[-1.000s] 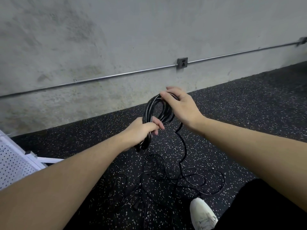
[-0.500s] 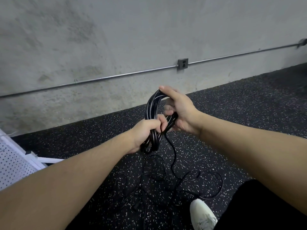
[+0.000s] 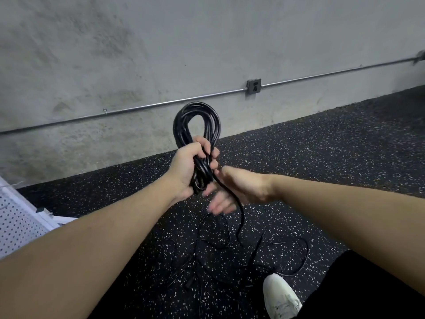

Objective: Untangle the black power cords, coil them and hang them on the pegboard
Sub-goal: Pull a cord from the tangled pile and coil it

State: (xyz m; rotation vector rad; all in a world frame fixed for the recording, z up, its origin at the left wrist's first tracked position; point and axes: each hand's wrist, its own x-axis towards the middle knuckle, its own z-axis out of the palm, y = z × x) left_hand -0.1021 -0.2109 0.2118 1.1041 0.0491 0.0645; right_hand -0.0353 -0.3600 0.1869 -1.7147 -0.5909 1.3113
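Left hand (image 3: 187, 168): fingers curled tight round the waist of the coiled black cord (image 3: 197, 125), thumb side up, loop standing upright above the fist, short bundle end sticking out below it. Right hand (image 3: 239, 188) just beside and below: fingers blurred, loosely extended, down and to the left, under the bundle; loose tail (image 3: 239, 217) of the same cord running across the palm and dropping toward the floor; whether pinched or merely draped, cannot tell.

Below the hands, more black cords (image 3: 220, 249) lying in slack tangled loops on the speckled black floor (image 3: 322, 157), one loop curving close to the white shoe (image 3: 280, 295) at the lower edge. Open floor to the right and behind the hands, up to the wall's base.

White pegboard (image 3: 16, 224) at the left edge, tilted, well apart from the coil, only a corner in view. Concrete wall (image 3: 138, 54) beyond, metal conduit (image 3: 138, 108) running along it through an outlet box (image 3: 254, 86), behind and right of the loop's top.
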